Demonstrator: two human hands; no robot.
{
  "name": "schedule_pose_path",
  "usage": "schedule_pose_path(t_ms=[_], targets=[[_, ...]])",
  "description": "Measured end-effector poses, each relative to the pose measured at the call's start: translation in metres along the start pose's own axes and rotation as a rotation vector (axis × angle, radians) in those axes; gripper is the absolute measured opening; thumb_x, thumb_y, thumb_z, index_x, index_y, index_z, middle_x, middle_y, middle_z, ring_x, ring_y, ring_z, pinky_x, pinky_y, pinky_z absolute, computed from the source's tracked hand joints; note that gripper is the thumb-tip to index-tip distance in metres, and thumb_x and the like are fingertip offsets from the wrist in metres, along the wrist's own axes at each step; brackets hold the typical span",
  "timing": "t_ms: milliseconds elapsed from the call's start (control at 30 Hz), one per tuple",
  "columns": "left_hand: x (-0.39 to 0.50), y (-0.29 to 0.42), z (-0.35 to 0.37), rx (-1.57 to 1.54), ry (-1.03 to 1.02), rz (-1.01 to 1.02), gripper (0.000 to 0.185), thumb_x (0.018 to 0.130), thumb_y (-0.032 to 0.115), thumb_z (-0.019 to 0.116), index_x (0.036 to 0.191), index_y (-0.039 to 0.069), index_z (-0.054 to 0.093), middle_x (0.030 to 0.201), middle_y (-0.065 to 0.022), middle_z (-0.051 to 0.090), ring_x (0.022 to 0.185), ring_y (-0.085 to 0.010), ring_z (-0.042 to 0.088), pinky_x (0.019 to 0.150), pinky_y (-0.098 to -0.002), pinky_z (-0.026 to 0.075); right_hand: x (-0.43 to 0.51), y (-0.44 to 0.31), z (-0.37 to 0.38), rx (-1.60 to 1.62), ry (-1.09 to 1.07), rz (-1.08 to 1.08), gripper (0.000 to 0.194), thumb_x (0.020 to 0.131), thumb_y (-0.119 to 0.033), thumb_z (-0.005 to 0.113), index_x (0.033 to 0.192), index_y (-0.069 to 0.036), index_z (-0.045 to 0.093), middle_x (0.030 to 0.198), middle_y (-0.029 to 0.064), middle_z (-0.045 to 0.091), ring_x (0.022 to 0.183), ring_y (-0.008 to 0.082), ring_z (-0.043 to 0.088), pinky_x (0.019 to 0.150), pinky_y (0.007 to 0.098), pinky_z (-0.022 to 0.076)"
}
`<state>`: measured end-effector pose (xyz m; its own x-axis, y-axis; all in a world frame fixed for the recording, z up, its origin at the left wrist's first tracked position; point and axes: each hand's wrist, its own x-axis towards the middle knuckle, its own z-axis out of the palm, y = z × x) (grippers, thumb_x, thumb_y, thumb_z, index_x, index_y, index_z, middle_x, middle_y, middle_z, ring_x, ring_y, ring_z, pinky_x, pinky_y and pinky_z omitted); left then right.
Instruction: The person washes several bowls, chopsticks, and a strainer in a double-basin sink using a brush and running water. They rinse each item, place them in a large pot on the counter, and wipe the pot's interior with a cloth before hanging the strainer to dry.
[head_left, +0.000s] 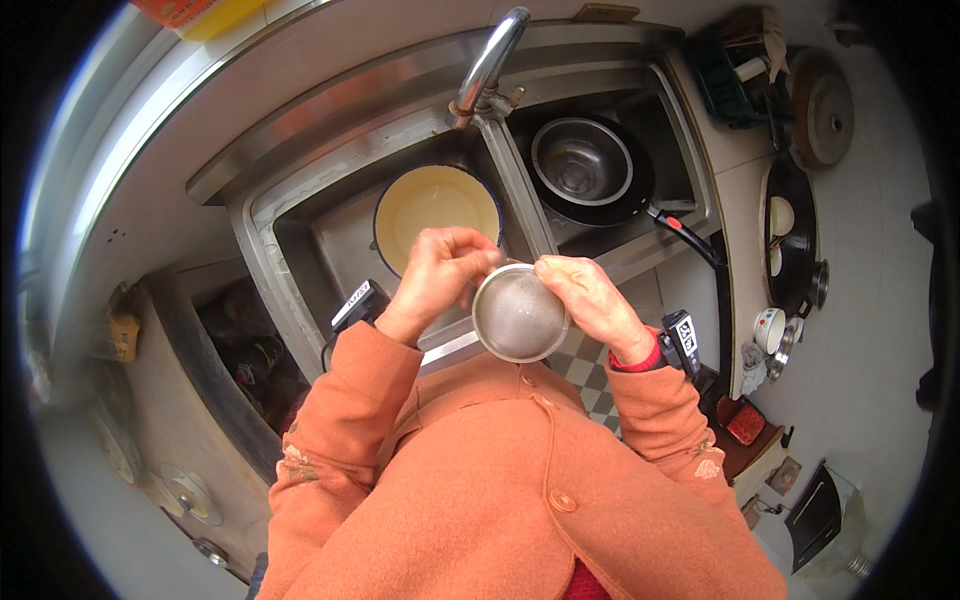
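Observation:
A round fine-mesh metal strainer (521, 313) is held in front of my body at the near edge of the sink. My right hand (592, 300) grips its rim from the right, thumb on top. My left hand (448, 274) is at the strainer's upper left, fingers curled near the rim; whether they pinch anything is hidden. Beyond my left hand, a cream enamel basin (431, 202) with a dark blue rim stands in the left sink bowl. In the right bowl, a steel bowl (582, 161) sits in a black frying pan (645, 180).
A chrome faucet (487, 67) rises behind the divider of the steel double sink (517, 180). The pan's handle (686, 236) sticks out over the sink's right edge. On the right counter are a black wok (795, 225), a dotted bowl (769, 331) and a dark green basket (724, 82).

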<state>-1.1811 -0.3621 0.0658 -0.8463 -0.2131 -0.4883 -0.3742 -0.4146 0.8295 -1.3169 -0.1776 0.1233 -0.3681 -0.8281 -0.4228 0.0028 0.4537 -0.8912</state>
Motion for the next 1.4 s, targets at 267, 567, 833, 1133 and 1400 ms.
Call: schedule_pose_path(t_ms=[267,567,833,1133,1400], targets=[[0.012,-0.024,-0.077,0.758,0.504,0.353,0.030,0.082,0.027,0.076,0.087,-0.002,0.072,0.134,-0.0281,0.058,0.126,-0.0384,0.056,0.104,-0.0418,0.045,-0.010,0.007,-0.018,0.221,0.103,0.189,0.039,0.105,-0.038,0.047,0.082,-0.008,0.057,0.062,-0.0054,0.047,0.049,0.0027,0.038,0.042,0.0212,0.0292],[0.012,-0.033,-0.068,0.424,0.421,0.372,0.028,0.069,-0.011,0.053,0.092,0.005,0.059,0.152,-0.0169,0.044,0.140,-0.0307,0.041,0.103,-0.0360,0.041,-0.007,0.015,-0.017,0.332,0.203,0.182,0.036,0.104,-0.038,0.047,0.086,-0.009,0.059,0.059,-0.0063,0.047,0.041,0.0023,0.035,0.036,0.0195,0.0252],[-0.002,0.001,-0.003,-0.179,-0.058,0.042,0.026,0.098,0.021,0.059,0.109,0.000,0.071,0.092,-0.0041,0.069,0.076,-0.0100,0.059,0.063,-0.0234,0.046,0.000,0.017,-0.013,0.140,0.229,0.108,0.040,0.106,-0.038,0.046,0.082,-0.008,0.055,0.064,-0.0063,0.045,0.051,0.0022,0.036,0.043,0.0210,0.0291],[-0.010,-0.011,0.023,-0.645,-0.205,-0.059,0.050,0.102,0.035,0.056,0.140,0.003,0.047,0.130,-0.0108,0.060,0.114,-0.0215,0.061,0.101,-0.0390,0.048,0.017,0.015,0.004,0.256,0.500,0.041,0.036,0.107,-0.036,0.044,0.084,-0.009,0.052,0.065,-0.0049,0.045,0.049,0.0028,0.041,0.040,0.0197,0.0327],[0.005,-0.006,0.014,-0.944,-0.012,0.060,0.039,0.103,0.033,0.055,0.132,0.007,0.055,0.131,-0.0084,0.061,0.122,-0.0211,0.057,0.107,-0.0419,0.044,0.035,0.010,0.027,0.276,0.506,0.020,0.038,0.106,-0.042,0.046,0.095,-0.007,0.058,0.068,-0.0033,0.049,0.048,0.0040,0.046,0.038,0.0202,0.0349]])
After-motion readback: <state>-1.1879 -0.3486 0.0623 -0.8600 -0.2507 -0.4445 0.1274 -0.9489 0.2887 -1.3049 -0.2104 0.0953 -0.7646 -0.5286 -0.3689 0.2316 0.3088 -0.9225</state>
